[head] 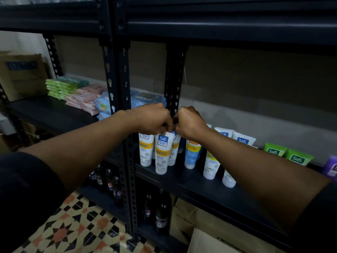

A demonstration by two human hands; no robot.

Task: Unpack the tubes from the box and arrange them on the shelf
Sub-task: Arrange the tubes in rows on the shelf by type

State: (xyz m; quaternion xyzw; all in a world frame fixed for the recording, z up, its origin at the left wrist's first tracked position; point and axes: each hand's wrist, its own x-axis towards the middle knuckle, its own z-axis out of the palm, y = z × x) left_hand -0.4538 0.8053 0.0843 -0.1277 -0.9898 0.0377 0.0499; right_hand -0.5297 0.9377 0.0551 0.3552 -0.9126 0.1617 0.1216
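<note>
White tubes [145,152] banded in yellow stand cap-down in a tight group at the left end of the dark metal shelf [200,181]. Both hands meet above them: the left hand [155,119] pinches the crimped top of the front tube [162,154], and the right hand [189,123], fingers curled, grips the top of the rear tube [173,152] just behind it. A blue tube [191,156] and green tubes [273,151] stand further right.

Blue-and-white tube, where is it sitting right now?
In the head view, the blue-and-white tube stands cap-down on the dark shelf, just below the right hand, between the yellow-banded tubes on its left and a single yellow-banded tube on its right.
</note>
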